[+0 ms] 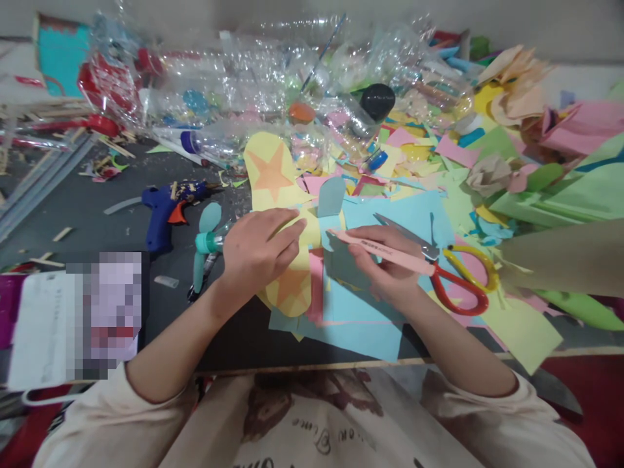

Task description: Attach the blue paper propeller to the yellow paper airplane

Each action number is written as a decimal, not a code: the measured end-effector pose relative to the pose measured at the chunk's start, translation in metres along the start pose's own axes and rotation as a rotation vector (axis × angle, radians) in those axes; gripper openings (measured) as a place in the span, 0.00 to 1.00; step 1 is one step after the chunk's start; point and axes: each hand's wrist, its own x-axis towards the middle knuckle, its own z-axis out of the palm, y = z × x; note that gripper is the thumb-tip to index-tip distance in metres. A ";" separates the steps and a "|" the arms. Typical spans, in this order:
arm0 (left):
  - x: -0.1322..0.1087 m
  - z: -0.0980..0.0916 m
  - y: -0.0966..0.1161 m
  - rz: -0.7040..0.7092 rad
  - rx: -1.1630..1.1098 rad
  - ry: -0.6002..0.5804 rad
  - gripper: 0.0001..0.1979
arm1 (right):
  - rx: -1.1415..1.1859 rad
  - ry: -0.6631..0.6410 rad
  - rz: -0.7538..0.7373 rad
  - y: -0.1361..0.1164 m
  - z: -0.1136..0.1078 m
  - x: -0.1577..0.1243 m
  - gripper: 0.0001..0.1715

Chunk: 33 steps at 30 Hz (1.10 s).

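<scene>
My left hand [263,244] lies with its fingers stretched out over the middle of a long yellow paper cutout [260,146]. Orange paper stars [273,174] decorate both rounded ends of that cutout. In my right hand [385,263] is a slim pink marker pen [390,252] with printing along its barrel. Its tip is at a small light blue paper piece [327,234] beside my left fingertips; whether it touches is too fine to see. Just above stands a grey-blue rounded paper tab [330,197]. Blue paper sheets [368,325] lie under my right hand.
Scissors [458,286] with red and yellow handles lie right of my right hand. At left are a blue glue gun [163,211], a bottle piece with teal paper blades [207,244] and a phone [114,305]. Plastic bottles [205,71] and paper scraps [453,153] crowd the back.
</scene>
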 end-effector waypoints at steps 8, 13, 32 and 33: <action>-0.002 0.000 -0.001 0.002 -0.019 0.005 0.08 | -0.072 0.065 0.063 0.003 -0.008 0.003 0.03; 0.001 0.000 0.000 0.010 0.018 0.005 0.07 | -0.084 0.036 0.077 0.002 -0.006 0.003 0.05; -0.003 0.000 -0.003 -0.012 -0.046 -0.024 0.10 | -0.072 0.077 0.058 0.006 -0.006 0.000 0.05; -0.003 0.000 -0.003 -0.007 -0.044 -0.023 0.10 | -0.077 0.077 0.059 0.006 -0.006 0.000 0.05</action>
